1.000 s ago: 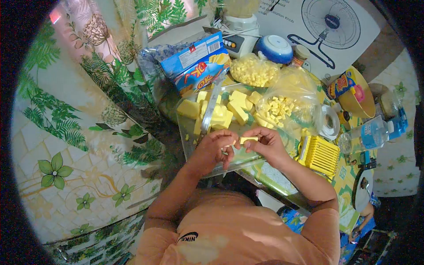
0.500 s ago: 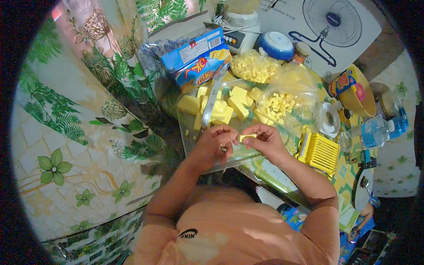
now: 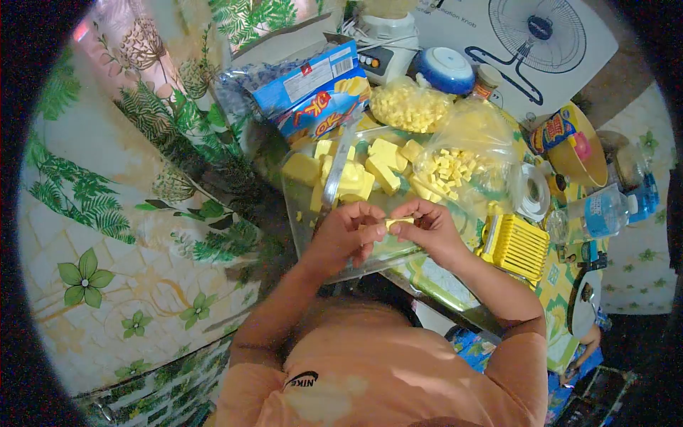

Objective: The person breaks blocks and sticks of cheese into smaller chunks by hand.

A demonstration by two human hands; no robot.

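Observation:
My right hand [image 3: 435,229] pinches a small pale-yellow piece of cheese [image 3: 400,221] between thumb and fingers. My left hand [image 3: 348,233] meets it from the other side, fingertips closed at the piece's left end. Both hands are above the near part of a clear plastic tray [image 3: 299,231]. Larger yellow cheese blocks [image 3: 353,179] lie in the tray beyond my hands. A long knife [image 3: 337,171] rests over the blocks with its blade pointing away. Right of them, a clear plastic bag [image 3: 478,135] lies open with small cheese cubes [image 3: 453,165] at its mouth.
A bag full of cubes [image 3: 409,107] sits at the back beside a blue bowl [image 3: 446,71] and a blue box [image 3: 313,92]. To the right are a yellow slotted slicer [image 3: 523,248], a tape roll [image 3: 532,192], a water bottle [image 3: 594,213] and a yellow tub [image 3: 587,153].
My left fingertips have closed in on the piece, and its thumb has shifted to the right. My right hand keeps its pinch in nearly the same place.

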